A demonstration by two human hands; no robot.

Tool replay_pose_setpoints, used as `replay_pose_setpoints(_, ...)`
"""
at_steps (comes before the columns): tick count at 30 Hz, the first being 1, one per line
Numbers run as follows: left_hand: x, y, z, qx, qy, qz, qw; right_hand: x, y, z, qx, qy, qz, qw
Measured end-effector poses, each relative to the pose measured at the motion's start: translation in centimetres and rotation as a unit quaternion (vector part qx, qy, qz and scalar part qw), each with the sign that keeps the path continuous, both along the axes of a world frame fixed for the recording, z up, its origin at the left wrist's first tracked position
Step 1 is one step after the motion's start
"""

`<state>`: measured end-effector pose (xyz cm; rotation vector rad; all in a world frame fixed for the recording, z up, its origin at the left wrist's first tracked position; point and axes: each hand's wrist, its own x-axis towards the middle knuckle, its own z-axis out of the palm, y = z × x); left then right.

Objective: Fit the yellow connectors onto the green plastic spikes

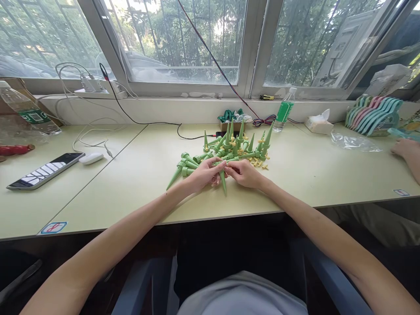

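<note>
Near the table's front edge, my left hand is closed around a green spike, whose tip points down toward me. My right hand meets it from the right, fingers pinched at the spike's upper end; whatever small part they hold is hidden. Just beyond both hands lies a pile of green spikes, some upright and others on their sides. Small yellow pieces are scattered at the pile's right side.
A phone and a white mouse-like object lie at left. Behind the pile are a small box and a bottle. Tissues, hangers and another person's hand are at right.
</note>
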<state>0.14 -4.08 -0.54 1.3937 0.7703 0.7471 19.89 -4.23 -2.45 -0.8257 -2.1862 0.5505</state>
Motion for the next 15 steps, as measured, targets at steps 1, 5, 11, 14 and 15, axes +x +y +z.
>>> replay_pose_setpoints(1, -0.01, -0.01, -0.02, 0.001, 0.001, 0.002, 1.0, -0.01, 0.0, 0.0, 0.0, 0.0, -0.001, 1.0)
replay_pose_setpoints(5, -0.07, 0.08, -0.15, 0.001, -0.002, 0.004, 1.0, -0.01, -0.09, 0.1, -0.002, -0.002, -0.006, 1.0)
replay_pose_setpoints(11, -0.17, 0.26, -0.37, 0.001, 0.004, 0.005, 1.0, -0.04, -0.34, 0.48, -0.002, 0.004, 0.003, 1.0)
replay_pose_setpoints(14, -0.22, 0.3, -0.46, 0.005, 0.004, 0.001, 1.0, -0.05, -0.35, 0.44, -0.001, 0.006, 0.001, 1.0)
replay_pose_setpoints(15, -0.23, 0.31, -0.48, 0.007, 0.004, 0.0, 1.0, -0.05, -0.33, 0.4, 0.0, 0.006, -0.001, 1.0)
